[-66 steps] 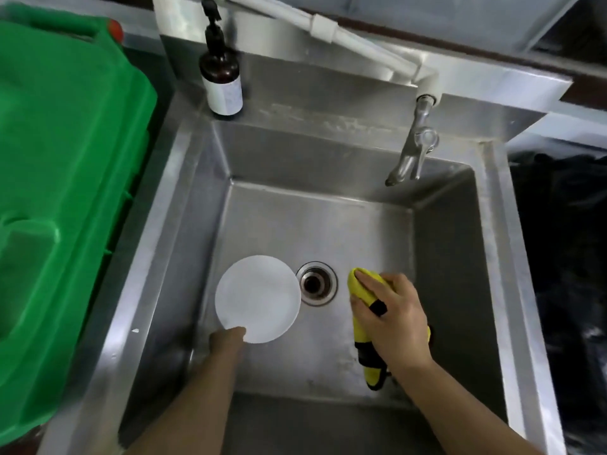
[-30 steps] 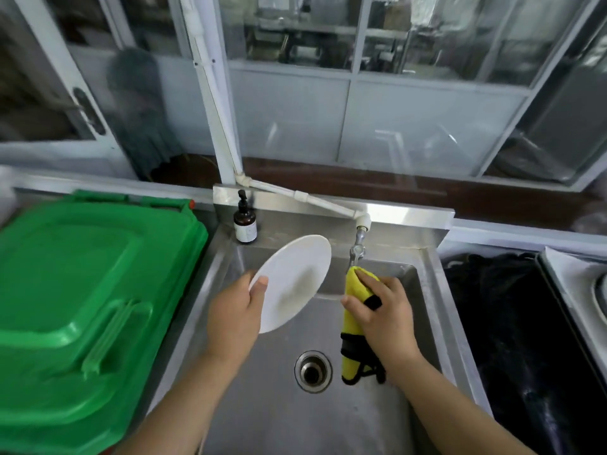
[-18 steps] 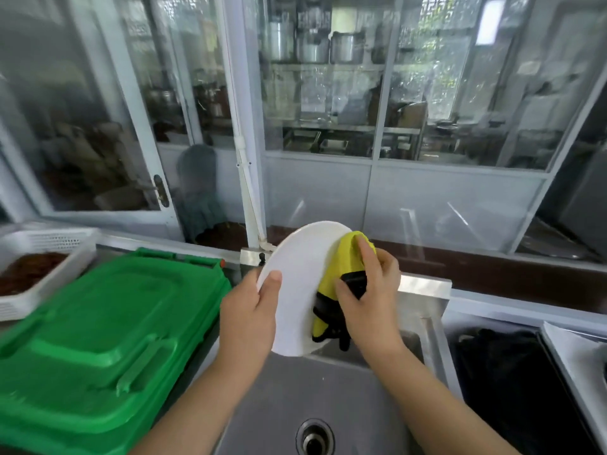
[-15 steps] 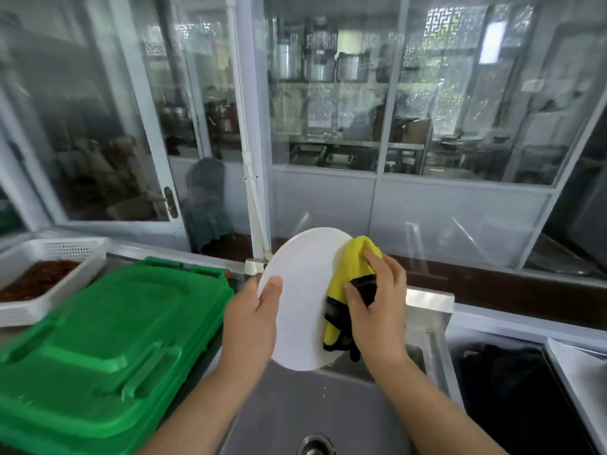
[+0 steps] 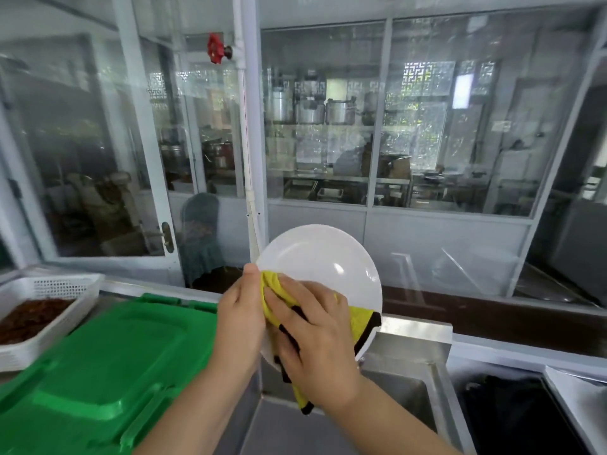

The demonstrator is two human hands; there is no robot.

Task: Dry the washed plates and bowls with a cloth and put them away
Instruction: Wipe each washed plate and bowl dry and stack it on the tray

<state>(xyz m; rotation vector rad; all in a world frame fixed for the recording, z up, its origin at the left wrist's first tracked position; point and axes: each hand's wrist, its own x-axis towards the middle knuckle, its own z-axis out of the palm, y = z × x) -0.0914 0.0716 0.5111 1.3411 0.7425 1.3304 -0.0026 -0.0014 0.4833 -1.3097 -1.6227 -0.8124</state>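
One head-worn view looks forward, close over the sink (image 5: 407,362), toward glass partitions (image 5: 427,126).

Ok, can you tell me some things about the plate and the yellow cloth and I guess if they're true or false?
1. The left hand holds the white plate by its edge. True.
2. The plate lies flat in the sink. False: it is lifted up above the sink, tilted on edge.
3. The right hand presses a yellow cloth against the plate. True.
4. The big bin lid beside the sink is red. False: the bin lid is green.
5. The white basket on the left holds something reddish-brown. True.
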